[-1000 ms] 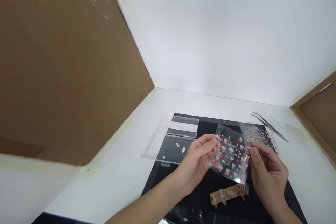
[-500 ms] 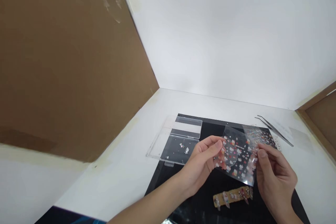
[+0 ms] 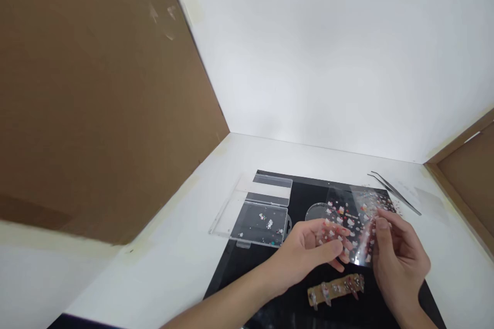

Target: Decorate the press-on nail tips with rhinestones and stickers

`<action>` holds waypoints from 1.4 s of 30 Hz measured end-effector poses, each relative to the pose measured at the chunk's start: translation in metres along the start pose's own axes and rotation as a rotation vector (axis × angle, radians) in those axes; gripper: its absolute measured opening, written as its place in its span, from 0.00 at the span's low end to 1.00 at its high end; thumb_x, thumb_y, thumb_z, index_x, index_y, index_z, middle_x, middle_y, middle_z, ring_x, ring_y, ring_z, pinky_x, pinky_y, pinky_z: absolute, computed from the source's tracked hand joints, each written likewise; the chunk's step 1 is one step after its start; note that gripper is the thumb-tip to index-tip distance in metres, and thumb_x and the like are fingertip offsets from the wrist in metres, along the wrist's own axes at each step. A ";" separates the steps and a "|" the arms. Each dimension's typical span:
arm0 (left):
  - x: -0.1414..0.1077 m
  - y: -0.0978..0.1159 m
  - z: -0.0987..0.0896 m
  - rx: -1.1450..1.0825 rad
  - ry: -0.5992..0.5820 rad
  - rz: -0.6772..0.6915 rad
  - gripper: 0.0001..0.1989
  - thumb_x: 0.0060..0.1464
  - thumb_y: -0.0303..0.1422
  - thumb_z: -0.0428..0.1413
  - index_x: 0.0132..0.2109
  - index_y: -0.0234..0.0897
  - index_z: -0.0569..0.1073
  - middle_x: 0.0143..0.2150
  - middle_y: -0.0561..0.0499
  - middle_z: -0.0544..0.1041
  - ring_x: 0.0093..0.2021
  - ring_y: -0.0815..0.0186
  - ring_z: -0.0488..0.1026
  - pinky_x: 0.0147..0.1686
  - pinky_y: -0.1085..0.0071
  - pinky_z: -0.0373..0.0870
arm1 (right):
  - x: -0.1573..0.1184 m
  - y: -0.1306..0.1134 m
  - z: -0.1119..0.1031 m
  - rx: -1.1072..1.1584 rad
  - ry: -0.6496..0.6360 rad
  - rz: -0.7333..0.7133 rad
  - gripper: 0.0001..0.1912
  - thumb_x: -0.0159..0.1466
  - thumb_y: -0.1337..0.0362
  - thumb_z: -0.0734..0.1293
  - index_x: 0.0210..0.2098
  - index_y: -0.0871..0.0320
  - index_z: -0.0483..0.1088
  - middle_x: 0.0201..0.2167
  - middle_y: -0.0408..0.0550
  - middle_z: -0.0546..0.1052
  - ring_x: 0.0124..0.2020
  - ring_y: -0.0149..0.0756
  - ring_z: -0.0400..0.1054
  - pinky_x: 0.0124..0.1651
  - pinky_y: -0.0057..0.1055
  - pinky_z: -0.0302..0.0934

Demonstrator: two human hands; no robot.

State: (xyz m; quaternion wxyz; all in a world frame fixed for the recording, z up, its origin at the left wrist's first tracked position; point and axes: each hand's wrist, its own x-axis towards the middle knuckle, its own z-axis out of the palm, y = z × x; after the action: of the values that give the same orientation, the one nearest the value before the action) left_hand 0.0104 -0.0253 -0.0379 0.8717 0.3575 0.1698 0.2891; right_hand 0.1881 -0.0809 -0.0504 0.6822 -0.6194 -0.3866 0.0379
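Note:
A clear sticker sheet [image 3: 353,229] printed with small white cat faces and red details is held up between my hands. My right hand [image 3: 401,259] pinches its right edge between thumb and fingers. At the lower left, my left hand [image 3: 309,254] has its fingers behind the see-through sheet and the thumb across its front. Just below lies a tan strip [image 3: 335,290] bearing several decorated false nails. An open clear plastic case [image 3: 258,223] with little white charms inside is left of my left hand.
A black mat [image 3: 231,272] lies on the white table. Curved tweezers [image 3: 397,194] rest at the back right, beside another speckled clear sheet [image 3: 380,196]. A clear round disc [image 3: 318,211] sits behind my left hand. Brown cardboard [image 3: 116,103] stands at the left.
My left hand has slid down along the sticker sheet, from its upper left edge to the lower left. The round disc shows more now. My right hand keeps its pinch.

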 end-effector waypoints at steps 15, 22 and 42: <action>0.000 0.005 0.006 -0.053 0.117 0.067 0.25 0.45 0.47 0.79 0.39 0.31 0.84 0.34 0.50 0.85 0.32 0.76 0.81 0.36 0.80 0.82 | 0.008 0.007 -0.007 -0.060 -0.325 -0.306 0.13 0.77 0.54 0.70 0.56 0.52 0.79 0.43 0.49 0.80 0.32 0.33 0.75 0.33 0.30 0.72; 0.001 0.005 0.006 -0.027 0.168 0.071 0.28 0.43 0.50 0.79 0.37 0.30 0.83 0.35 0.50 0.86 0.33 0.76 0.81 0.34 0.80 0.82 | 0.007 0.016 -0.011 -0.139 -0.373 -0.393 0.16 0.79 0.57 0.65 0.63 0.49 0.74 0.53 0.52 0.76 0.44 0.38 0.76 0.41 0.35 0.73; 0.004 -0.015 -0.002 0.116 0.156 0.128 0.31 0.48 0.55 0.78 0.39 0.30 0.83 0.36 0.47 0.82 0.34 0.73 0.78 0.36 0.77 0.76 | 0.018 0.008 -0.010 -0.322 -0.480 -0.827 0.23 0.73 0.62 0.67 0.67 0.55 0.69 0.54 0.54 0.82 0.56 0.50 0.78 0.56 0.48 0.68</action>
State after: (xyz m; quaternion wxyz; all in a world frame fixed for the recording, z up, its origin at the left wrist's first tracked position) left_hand 0.0179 -0.0302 -0.0504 0.8134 0.3937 0.2304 0.3611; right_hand 0.2096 -0.0783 -0.0479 0.4277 -0.4857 -0.7466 -0.1541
